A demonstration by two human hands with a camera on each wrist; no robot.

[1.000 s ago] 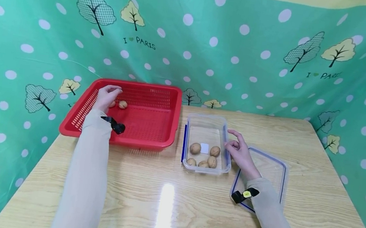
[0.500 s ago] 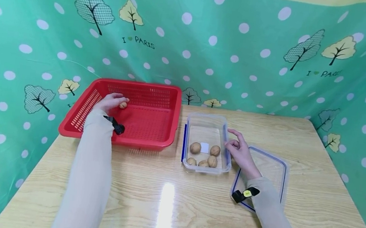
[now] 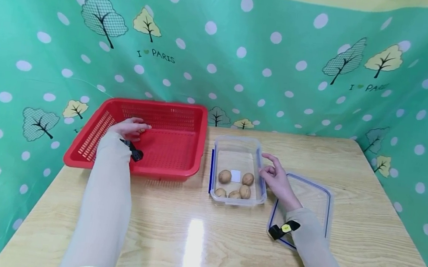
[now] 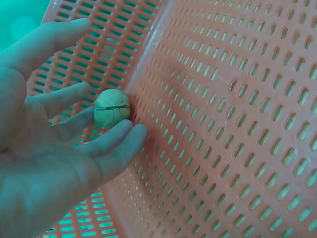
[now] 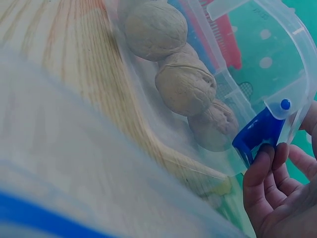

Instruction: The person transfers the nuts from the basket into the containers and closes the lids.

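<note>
My left hand (image 3: pixel 129 128) is inside the red basket (image 3: pixel 166 171), fingers spread around a walnut (image 4: pixel 113 108). In the left wrist view, some fingertips reach the walnut's lower side while the upper finger stands apart from it, and the palm is bare. The head view shows this walnut mostly hidden by the fingers. My right hand (image 3: pixel 275 178) is at the right side of a clear plastic container (image 3: pixel 230 201), pinching its blue clip (image 5: pixel 262 131) between thumb and fingers. Several walnuts (image 3: pixel 244 192) lie in the container's near half, beside a small white square (image 3: pixel 235 176).
A clear lid (image 3: pixel 310 193) with a blue seal lies on the wooden table (image 3: pixel 162 242), partly under the right forearm. Behind the basket and container hangs a green dotted cloth (image 3: pixel 206 62).
My left hand has moved right and toward me inside the basket, its fingers coming over the walnut. My right hand stays at the container. The head view has shifted slightly.
</note>
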